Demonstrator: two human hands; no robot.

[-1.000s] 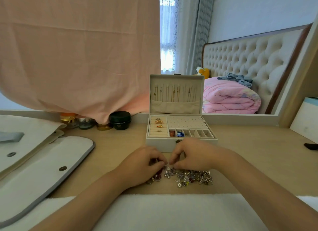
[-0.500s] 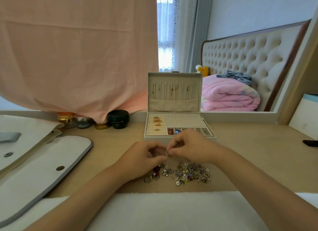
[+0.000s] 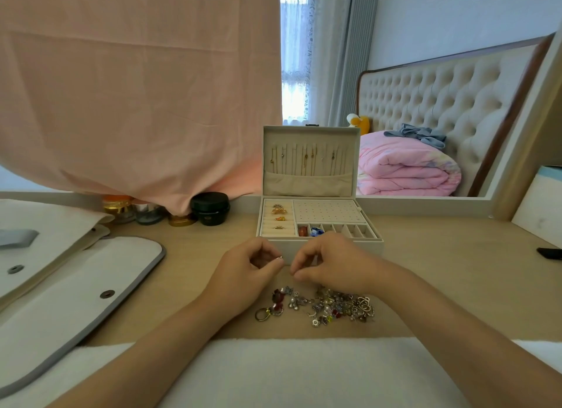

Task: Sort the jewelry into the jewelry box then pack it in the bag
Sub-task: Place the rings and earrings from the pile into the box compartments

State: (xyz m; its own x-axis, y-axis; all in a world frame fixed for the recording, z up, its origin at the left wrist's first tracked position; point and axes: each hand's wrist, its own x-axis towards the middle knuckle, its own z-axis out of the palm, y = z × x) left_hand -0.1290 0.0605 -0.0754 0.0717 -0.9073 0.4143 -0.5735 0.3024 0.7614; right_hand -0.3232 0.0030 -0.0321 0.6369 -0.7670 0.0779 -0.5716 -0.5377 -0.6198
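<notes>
Jewelry box [image 3: 319, 243] sits open mid-bench, lid upright. Inside the lid: thin chains hanging in a row above a fabric pocket. Tray below, left section: padded ring rolls [image 3: 278, 217] holding a few gold-toned pieces. Right rear: a flat panel dotted with small holes, nothing in it that I can make out. Front row of small square cells [image 3: 337, 230]: one reddish item in the leftmost, something blue and white in the next; the rest I can't read.

Loose jewelry pile [image 3: 322, 306] lies on the bench [image 3: 441, 271] nearer to me than the box: a tangle of silver-coloured metal, red and clear stones, a heart outline on the right edge, one ring with a yellow-green stone at the left edge.

My left hand [image 3: 243, 274] is raised above the pile, its grip pinched on a small silver ring [image 3: 280, 257] between thumb and forefinger. My right hand [image 3: 331, 263] is just beside it, fingertips curled together; whether its grip holds anything I cannot tell.

Bag [image 3: 60, 289] lies flat at left: off-white cloth, grey piping, rounded flap, metal snap studs. Behind it, small jars [image 3: 209, 208] under a hanging pink cloth [image 3: 137, 88]. A white fleecy strip [image 3: 289, 371] runs along the near bench edge.
</notes>
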